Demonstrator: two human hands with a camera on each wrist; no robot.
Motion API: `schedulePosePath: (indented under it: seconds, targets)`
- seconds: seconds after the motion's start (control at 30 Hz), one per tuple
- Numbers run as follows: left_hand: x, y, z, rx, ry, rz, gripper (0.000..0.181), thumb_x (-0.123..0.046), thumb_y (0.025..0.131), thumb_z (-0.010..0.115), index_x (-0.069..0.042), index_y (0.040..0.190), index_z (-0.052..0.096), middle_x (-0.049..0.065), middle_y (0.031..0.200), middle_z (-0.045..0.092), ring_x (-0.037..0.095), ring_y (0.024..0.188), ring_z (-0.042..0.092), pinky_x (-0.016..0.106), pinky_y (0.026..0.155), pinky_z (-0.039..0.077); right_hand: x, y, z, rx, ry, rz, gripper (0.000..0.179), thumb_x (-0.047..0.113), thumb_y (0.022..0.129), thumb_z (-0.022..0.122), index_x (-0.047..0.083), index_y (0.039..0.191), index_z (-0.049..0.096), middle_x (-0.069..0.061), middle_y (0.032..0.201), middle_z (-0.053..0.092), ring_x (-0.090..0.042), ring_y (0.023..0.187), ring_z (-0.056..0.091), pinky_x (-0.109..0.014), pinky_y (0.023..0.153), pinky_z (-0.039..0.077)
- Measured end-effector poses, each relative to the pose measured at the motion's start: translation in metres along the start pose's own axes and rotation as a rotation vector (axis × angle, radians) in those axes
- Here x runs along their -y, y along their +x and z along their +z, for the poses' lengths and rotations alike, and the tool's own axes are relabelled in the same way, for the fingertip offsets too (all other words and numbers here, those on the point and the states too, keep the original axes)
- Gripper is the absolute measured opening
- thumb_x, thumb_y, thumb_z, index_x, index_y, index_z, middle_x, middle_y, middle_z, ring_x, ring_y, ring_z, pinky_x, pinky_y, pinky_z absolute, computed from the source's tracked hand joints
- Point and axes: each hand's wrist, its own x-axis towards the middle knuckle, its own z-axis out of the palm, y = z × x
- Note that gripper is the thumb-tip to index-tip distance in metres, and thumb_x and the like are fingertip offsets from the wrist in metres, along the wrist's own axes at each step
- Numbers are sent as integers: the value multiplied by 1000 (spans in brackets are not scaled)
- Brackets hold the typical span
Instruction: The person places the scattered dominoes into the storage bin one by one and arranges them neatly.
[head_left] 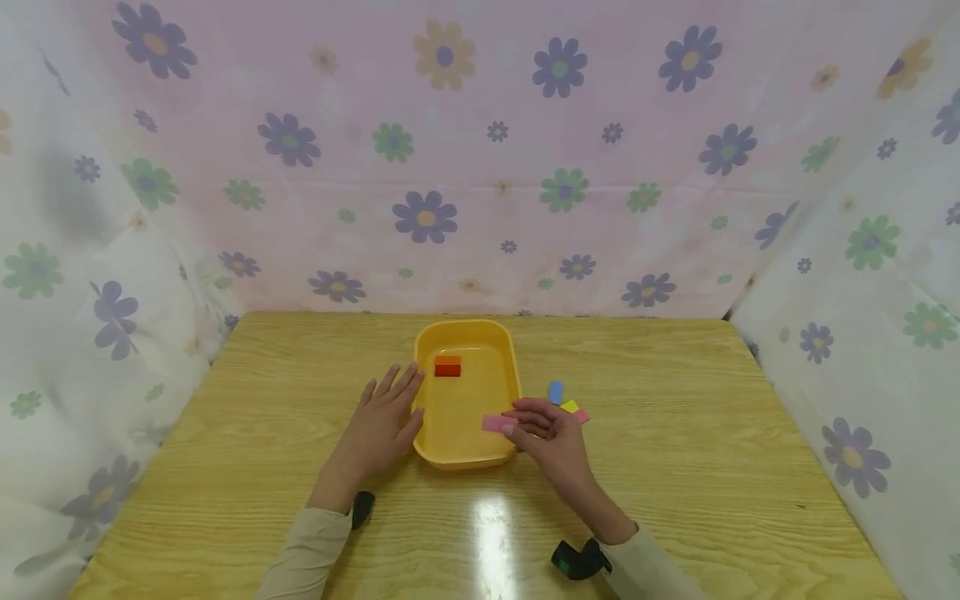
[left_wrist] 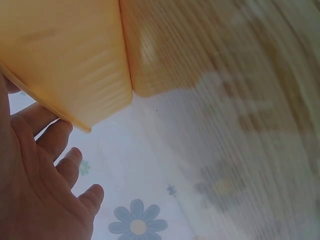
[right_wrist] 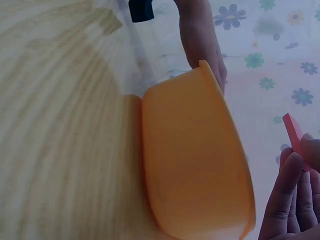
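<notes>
A yellow plastic tub (head_left: pixel 468 454) stands on the wooden table. Inside it, near the far left, lie a red and an orange block (head_left: pixel 447 367) side by side. My left hand (head_left: pixel 381 429) rests its fairly straight fingers on the tub's left rim, as the left wrist view also shows. Between thumb and fingers my right hand (head_left: pixel 555 442) pinches a flat pink block (head_left: pixel 496 423), held above the tub's near right part. In the right wrist view the pink block (right_wrist: pixel 294 135) is seen edge-on, higher than the tub's rim.
Right of the tub, beyond my right hand, lie a blue block (head_left: pixel 556 392), a yellow block (head_left: pixel 570 407) and another pink block (head_left: pixel 582 416), partly hidden. Flowered cloth (head_left: pixel 480 167) walls in the table (head_left: pixel 675 483) at the back and both sides.
</notes>
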Motion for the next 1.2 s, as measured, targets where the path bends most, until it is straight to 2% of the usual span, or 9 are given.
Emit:
schedulePosePath:
  seconds: [0.13, 0.27, 0.37, 0.63, 0.73, 0.9, 1.0, 1.1, 1.2]
  targets:
    - [0, 0, 0, -6, 5, 1, 59, -28, 105, 53, -7, 158, 37, 7, 165, 31, 37, 155, 21, 65, 122, 15, 7, 10, 6, 10, -9, -20, 34, 3, 91, 74, -8, 121, 62, 1, 105, 77, -10, 85, 73, -25, 67, 60]
    - [0, -1, 0, -4, -5, 0, 59, -28, 105, 53, -7, 158, 37, 8, 165, 31, 36, 155, 20, 65, 123, 14, 16, 22, 12, 24, -32, -39, 33, 6, 92, 74, -1, 123, 66, -8, 110, 77, -12, 87, 74, -27, 70, 61]
    - [0, 0, 0, -4, 0, 2, 59, -29, 105, 53, -6, 158, 37, 9, 165, 32, 36, 155, 20, 64, 123, 14, 20, 34, 17, 32, -44, -51, 34, 7, 92, 75, 1, 125, 68, -14, 112, 76, -16, 88, 75, -29, 71, 62]
    - [0, 1, -1, 27, 46, -9, 62, -39, 106, 49, -9, 159, 35, 6, 167, 28, 35, 156, 19, 63, 123, 14, 28, 69, 31, 17, -72, -50, 33, 4, 91, 75, -1, 123, 70, -15, 110, 77, -13, 85, 75, -29, 70, 62]
    - [1, 1, -2, 43, 53, -14, 62, -41, 107, 47, -9, 159, 34, 6, 168, 27, 34, 156, 19, 63, 123, 15, 33, 81, 37, 5, -86, -44, 31, 4, 91, 75, 0, 122, 71, -17, 110, 76, -17, 86, 76, -29, 70, 63]
    - [1, 1, -2, 52, 44, -21, 62, -39, 107, 48, -9, 159, 34, 5, 168, 25, 34, 157, 17, 63, 124, 14, 35, 103, 45, -19, -80, -58, 28, 3, 91, 75, 0, 118, 71, -19, 108, 76, -36, 94, 74, -29, 69, 63]
    - [1, 1, -2, 36, 38, -11, 61, -38, 107, 48, -8, 158, 35, 7, 167, 27, 36, 156, 20, 64, 123, 15, 33, 120, 50, -45, -81, -104, 26, 2, 90, 75, 0, 116, 71, -20, 107, 75, -35, 91, 75, -31, 69, 63]
    - [1, 1, -2, 23, 34, 0, 61, -36, 107, 49, -7, 158, 36, 8, 167, 28, 37, 155, 21, 65, 122, 16, 27, 134, 55, -58, -158, -122, 25, 2, 90, 76, -2, 114, 72, -20, 104, 76, -26, 84, 76, -38, 70, 64]
    - [1, 1, -2, 17, 26, 2, 60, -34, 106, 51, -7, 158, 36, 8, 167, 28, 37, 155, 21, 66, 122, 16, 19, 144, 59, -32, -271, -70, 27, 3, 89, 77, -6, 114, 71, -21, 102, 76, -28, 82, 76, -47, 72, 63]
